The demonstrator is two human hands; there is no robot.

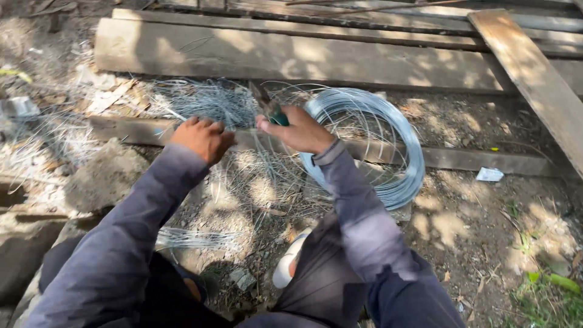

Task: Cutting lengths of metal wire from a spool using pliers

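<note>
My right hand (pixel 297 129) grips a pair of pliers (pixel 267 106) with green handles, jaws pointing up and away. My left hand (pixel 202 138) is closed around thin grey wire strands that run toward the pliers. A large coil of grey steel wire (pixel 388 143) lies on the dirt just right of my right hand, leaning over a low wooden beam (pixel 486 159). A loose tangle of cut wire pieces (pixel 206 100) lies beyond my left hand. Both arms wear dark long sleeves.
Long wooden planks (pixel 291 54) lie across the far side, and one board (pixel 534 79) slants down at the right. A bundle of short wires (pixel 194 238) rests by my knee. Stones and rubble (pixel 103 176) sit at the left, and a white sandal (pixel 286 262) shows below.
</note>
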